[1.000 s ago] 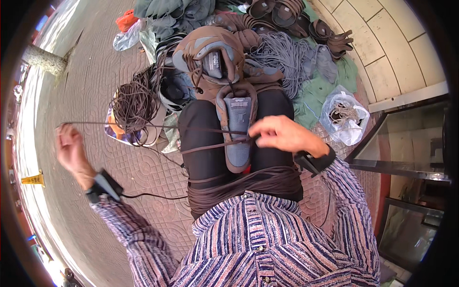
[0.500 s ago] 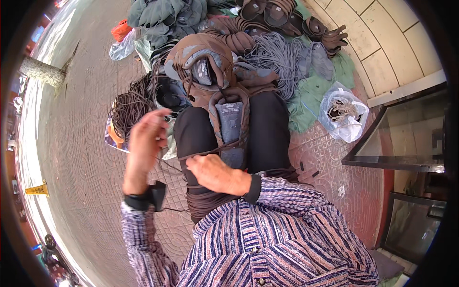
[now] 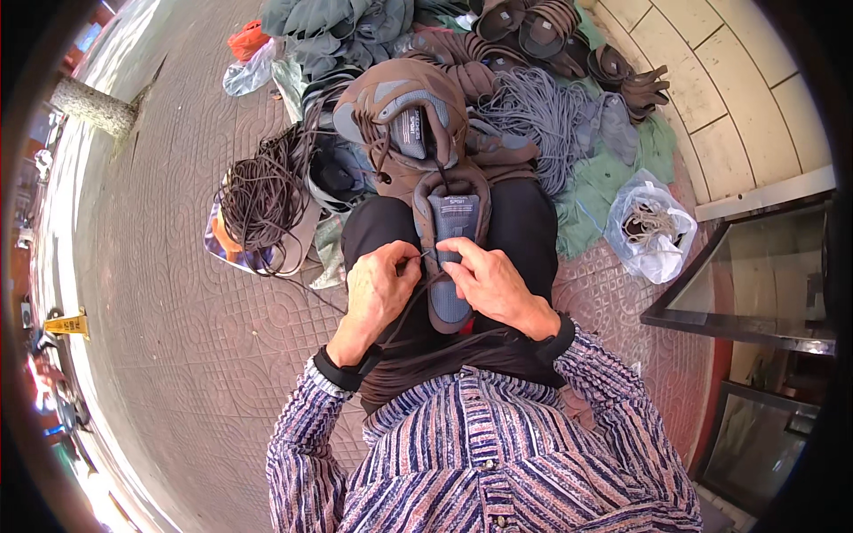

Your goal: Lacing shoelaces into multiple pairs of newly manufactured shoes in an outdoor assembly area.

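Note:
A brown shoe upper with a grey-blue tongue lies lengthwise on my lap, between my dark trouser legs. My left hand is closed in a pinch at the left edge of the upper, with a thin brown shoelace in its fingers. Across from it, my right hand has thumb and forefinger pinched on the upper's edge, over the tongue; its other fingers are curled. The lace's tip and the eyelets are largely hidden by my fingers. More brown laces lie across my lap.
Beyond my knees sit more brown uppers, a heap of grey laces and dark green cloth-like pieces. Brown laces are piled at left. A plastic bag with laces and a glass-paned frame stand at right.
My left hand has come down and right from the raised position to the upper. My right hand has moved right and up onto the upper's edge. The view has shifted slightly.

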{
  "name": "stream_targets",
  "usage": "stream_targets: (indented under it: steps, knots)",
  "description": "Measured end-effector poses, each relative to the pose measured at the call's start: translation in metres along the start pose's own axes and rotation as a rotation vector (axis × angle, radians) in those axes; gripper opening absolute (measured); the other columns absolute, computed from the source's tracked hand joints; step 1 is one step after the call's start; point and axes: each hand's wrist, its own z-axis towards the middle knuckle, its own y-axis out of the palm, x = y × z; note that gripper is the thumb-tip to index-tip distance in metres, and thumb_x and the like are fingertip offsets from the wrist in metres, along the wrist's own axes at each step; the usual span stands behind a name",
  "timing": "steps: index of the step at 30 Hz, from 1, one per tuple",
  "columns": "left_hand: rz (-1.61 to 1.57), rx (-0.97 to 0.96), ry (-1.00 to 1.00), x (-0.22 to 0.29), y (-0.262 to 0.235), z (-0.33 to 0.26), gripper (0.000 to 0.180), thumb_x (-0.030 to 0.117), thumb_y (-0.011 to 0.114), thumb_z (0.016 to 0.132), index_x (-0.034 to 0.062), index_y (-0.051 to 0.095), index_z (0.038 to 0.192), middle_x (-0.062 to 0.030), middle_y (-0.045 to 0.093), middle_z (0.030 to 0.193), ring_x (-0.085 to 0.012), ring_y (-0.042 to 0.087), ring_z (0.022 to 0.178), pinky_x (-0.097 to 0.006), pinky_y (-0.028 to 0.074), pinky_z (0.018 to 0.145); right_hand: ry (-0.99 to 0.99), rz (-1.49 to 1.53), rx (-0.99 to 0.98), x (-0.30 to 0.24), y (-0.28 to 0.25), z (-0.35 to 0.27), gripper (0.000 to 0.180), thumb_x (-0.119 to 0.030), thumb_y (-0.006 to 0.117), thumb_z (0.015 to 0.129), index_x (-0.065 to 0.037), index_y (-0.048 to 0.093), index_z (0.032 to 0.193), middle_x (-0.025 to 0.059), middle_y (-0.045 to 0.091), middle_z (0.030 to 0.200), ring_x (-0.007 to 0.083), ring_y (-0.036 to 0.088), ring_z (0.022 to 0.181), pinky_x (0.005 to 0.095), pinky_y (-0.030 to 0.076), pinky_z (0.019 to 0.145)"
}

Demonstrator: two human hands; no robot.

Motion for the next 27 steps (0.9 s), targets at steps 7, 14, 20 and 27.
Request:
stream_targets:
  steps: [7,14,20,27]
  knots:
    - [0.176,0.077,0.201,0.004,0.0,0.002,0.01,0.009,0.064,0.076,0.004,0.066,0.085,-0.0125,0.066,0.079,-0.0293,0.064,0.067,-0.035,0.049,0.059,0.126,0.105,-0.172,-0.014,-0.009,0.01,0.028,-0.011,0.051,0.089,0.002,0.053,0.114,0.0202,0.06,0.06,0.0293,0.061,0.048,0.0376,0.049,0.05]
    - [0.234,0.109,0.194,0.0,0.008,0.002,0.008,0.012,0.064,0.081,0.0049,0.065,0.085,-0.0142,0.066,0.076,-0.0303,0.064,0.067,-0.037,0.049,0.059,0.189,0.193,-0.284,-0.015,-0.016,0.025,0.029,-0.011,0.047,0.091,0.006,0.05,0.115,0.0128,0.059,0.056,0.0205,0.057,0.04,0.0325,0.046,0.041]
    - [0.167,-0.127,-0.073,0.01,0.002,0.008,0.012,0.015,0.065,0.083,0.0046,0.066,0.089,-0.0137,0.066,0.082,-0.0304,0.064,0.078,-0.037,0.05,0.067,0.12,0.147,-0.323,-0.005,-0.018,0.031,0.015,-0.01,0.047,0.091,0.002,0.049,0.099,0.0126,0.057,0.055,0.0222,0.058,0.041,0.0342,0.046,0.041]
    - [0.392,-0.014,0.327,0.019,0.004,-0.022,0.017,0.019,0.071,0.077,0.007,0.067,0.088,-0.0073,0.057,0.09,-0.0262,0.051,0.089,-0.037,0.035,0.08,0.108,0.181,0.333,-0.021,-0.1,0.03,0.01,-0.012,0.047,0.096,-0.002,0.047,0.096,0.02,0.065,0.09,0.0261,0.068,0.066,0.0368,0.054,0.051]
